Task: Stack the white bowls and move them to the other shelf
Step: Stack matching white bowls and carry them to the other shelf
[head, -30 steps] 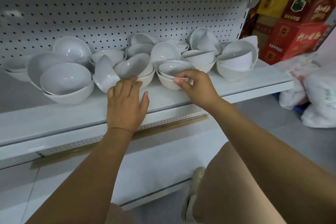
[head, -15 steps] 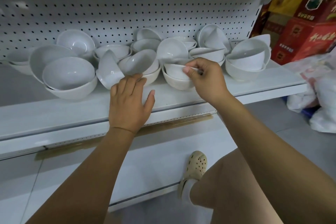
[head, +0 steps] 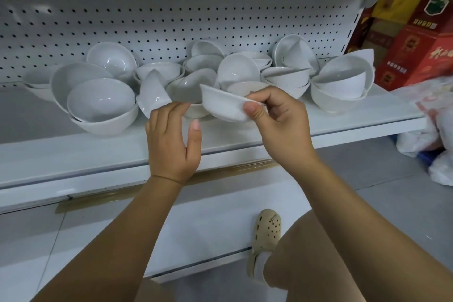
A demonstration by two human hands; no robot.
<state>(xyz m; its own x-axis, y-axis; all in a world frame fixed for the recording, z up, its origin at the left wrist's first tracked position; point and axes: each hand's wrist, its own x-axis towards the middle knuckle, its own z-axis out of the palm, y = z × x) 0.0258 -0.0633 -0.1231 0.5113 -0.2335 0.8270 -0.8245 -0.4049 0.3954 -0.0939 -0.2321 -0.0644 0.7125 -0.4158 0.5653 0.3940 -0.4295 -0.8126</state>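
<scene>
My right grip [head: 282, 125] pinches the rim of a small white bowl [head: 220, 105], empty, held up above the shelf [head: 73, 152]. My left grip [head: 171, 140] hangs slack, holding nothing, just under that bowl. Left of it sits a nested pair [head: 101, 105]; right of it, a nested stack [head: 340, 88]. Below it, bare shelf runs to the front edge.

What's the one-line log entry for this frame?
right hand: pinches white bowl rim | left hand: open, over shelf
</scene>
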